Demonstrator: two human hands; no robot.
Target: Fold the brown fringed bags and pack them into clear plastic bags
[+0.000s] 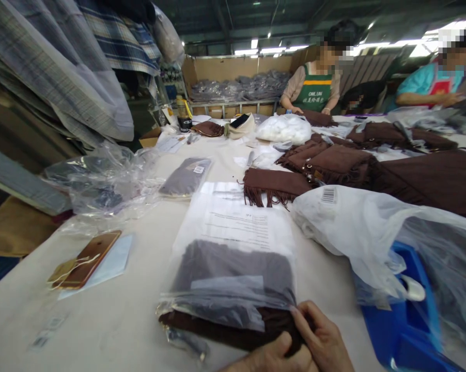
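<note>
A folded brown garment (233, 330) lies at the near edge of the table, partly inside a clear plastic bag (233, 232) with printed text on it. My right hand (326, 341) pinches the bag's open edge and the garment's near right corner. My left hand (272, 357) sits just below it, thumb pressed on the garment's near end. Only the fingers and knuckles of both hands show at the bottom of the view.
A gold phone (88, 258) lies to the left on a white sheet. A blue bin (407, 330) under loose white plastic bags (364, 232) stands at the right. Brown fringed garments (334, 165) are piled beyond. A bagged grey garment (186, 175) lies further back. Two co-workers stand at the far side.
</note>
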